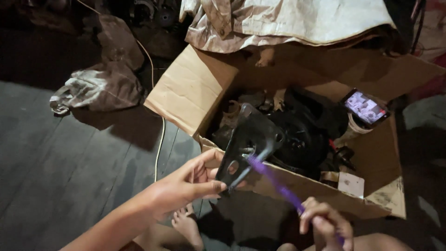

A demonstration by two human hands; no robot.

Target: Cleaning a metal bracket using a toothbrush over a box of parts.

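Left hand (186, 188) clamped on lower edge of dark flat metal bracket plate with holes (251, 144), plate tilted up, held over near edge of open brown cardboard box (190, 88). Right hand (325, 223) at 5 o'clock, fist closed round purple-handled thin tool (274, 181), looks like a brush or driver, cannot tell which. Tool tip touching silvery bolt or fitting (247, 152) at plate's middle. Judged mid-work: tip already on the fitting, fitting not yet off, plate not yet set down. Whether grime or a fastener is being worked on, cannot tell.

At 2 o'clock from plate, heap of black greasy machine parts (302, 135) inside box. Further at 2 o'clock, lit smartphone with glowing screen (365, 108) propped on box side. At 12 o'clock, crumpled pale cloth (288, 21) draped over box back. At 10 o'clock, bundled grey rag (100, 88) on dark plank floor (55, 162), thin pale cord (160, 139) running past it. Bare foot (186, 225) at 6 o'clock under left hand.
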